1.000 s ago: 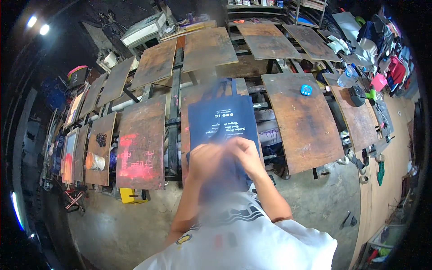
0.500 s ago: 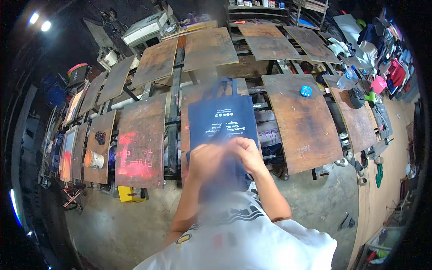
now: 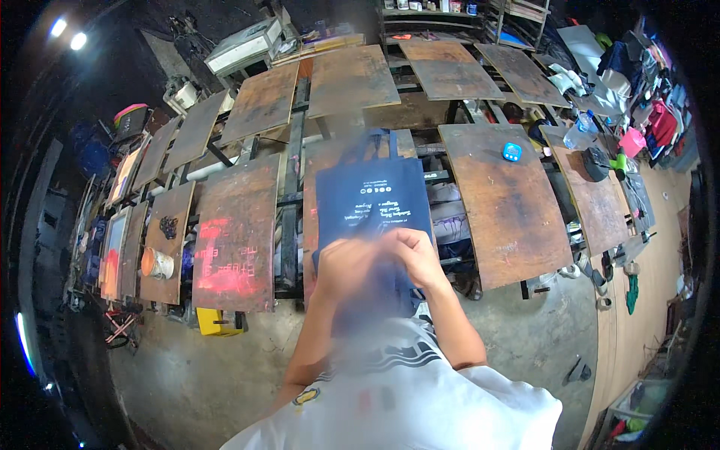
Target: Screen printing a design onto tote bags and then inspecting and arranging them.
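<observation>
A navy cloth tote bag (image 3: pixel 375 196) with white print lies flat on a board in front of me, its handles pointing away. Over its near end my two hands meet, close together. My right hand (image 3: pixel 416 261) is closed, thumb and fingers pinched at the top of dark blue cloth (image 3: pixel 371 296) that hangs toward my shirt. My left hand (image 3: pixel 339 268) is also closed, knuckles up, at the same cloth. A hazy vertical smear blurs the left fingertips and the cloth between the hands. Whether this cloth belongs to the flat bag or to another one, I cannot tell.
Brown boards on black metal frames stand in rows around me, among them a pink-stained board (image 3: pixel 234 240) on the left. A blue timer (image 3: pixel 511 152) rests on the right board. Farther out are a paint-marked bucket (image 3: pixel 157 264), a water bottle (image 3: pixel 580 133) and a yellow container (image 3: pixel 220 321).
The view has shifted very slightly. Both hands stay at nearly the same place over the bag, and the bag lies as before.
</observation>
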Demonstrator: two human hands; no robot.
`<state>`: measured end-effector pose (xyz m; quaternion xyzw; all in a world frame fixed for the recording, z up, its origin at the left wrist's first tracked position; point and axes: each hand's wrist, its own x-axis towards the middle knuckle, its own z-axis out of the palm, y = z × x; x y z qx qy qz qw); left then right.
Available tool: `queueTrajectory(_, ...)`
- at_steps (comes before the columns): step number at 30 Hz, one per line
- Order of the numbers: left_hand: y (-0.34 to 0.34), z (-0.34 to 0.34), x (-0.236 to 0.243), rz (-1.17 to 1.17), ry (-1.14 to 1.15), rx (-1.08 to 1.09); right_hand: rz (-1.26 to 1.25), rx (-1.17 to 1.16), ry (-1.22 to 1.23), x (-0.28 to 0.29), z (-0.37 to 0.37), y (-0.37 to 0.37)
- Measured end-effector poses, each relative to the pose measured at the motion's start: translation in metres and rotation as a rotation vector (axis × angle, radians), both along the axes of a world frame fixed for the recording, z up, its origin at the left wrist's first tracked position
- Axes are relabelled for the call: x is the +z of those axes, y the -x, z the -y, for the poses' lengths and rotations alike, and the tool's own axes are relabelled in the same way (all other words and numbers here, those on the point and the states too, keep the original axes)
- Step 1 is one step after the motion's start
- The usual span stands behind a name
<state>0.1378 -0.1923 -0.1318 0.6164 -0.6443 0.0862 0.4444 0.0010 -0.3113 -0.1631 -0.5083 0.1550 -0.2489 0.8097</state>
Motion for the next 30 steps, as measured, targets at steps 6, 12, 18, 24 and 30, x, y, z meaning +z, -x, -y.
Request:
queueTrajectory(6, -0.001, -0.001, 0.000, 0.006, 0.002, 0.001, -0.007, 0.002, 0.006, 0.001, -0.001, 0.000)
queueTrajectory(12, 0.000, -0.001, 0.001, -0.008, -0.021, 0.015, 0.013, -0.005, 0.018, -0.001, -0.001, -0.001)
queueTrajectory(18, 0.001, -0.001, 0.006, -0.026, -0.032, 0.015, -0.093, -0.005, 0.081, 0.003, -0.001, -0.001)
queueTrajectory(24, 0.009, 0.002, 0.006, -0.198, -0.118, 0.098, -0.040, -0.156, 0.247, 0.001, -0.009, -0.011)
queueTrajectory(30, 0.016, 0.005, 0.014, -0.805, -0.262, 0.081, -0.021, -0.426, 0.707, 0.022, -0.021, -0.016)
